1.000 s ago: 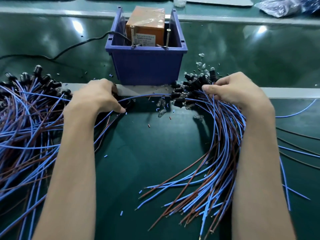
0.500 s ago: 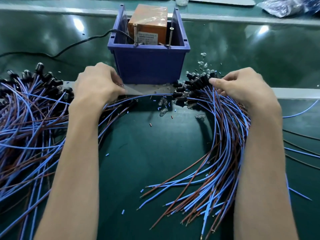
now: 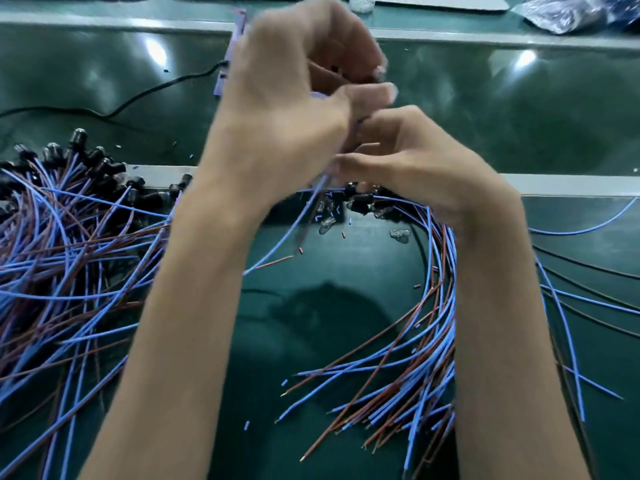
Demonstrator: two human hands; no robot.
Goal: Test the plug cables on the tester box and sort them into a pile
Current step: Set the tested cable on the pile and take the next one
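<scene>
Hands meet, blurred, above the green work mat (image 3: 346,323), in front of the blue bin (image 3: 227,60).
The left hand (image 3: 294,109) is raised, fingers curled; the right hand (image 3: 415,168) is closed just below it, and a blue-and-brown plug cable (image 3: 280,244) hangs between them. Which hand grips it cannot be told. A sorted pile (image 3: 69,254) lies left, an unsorted bundle (image 3: 426,341) right.
</scene>
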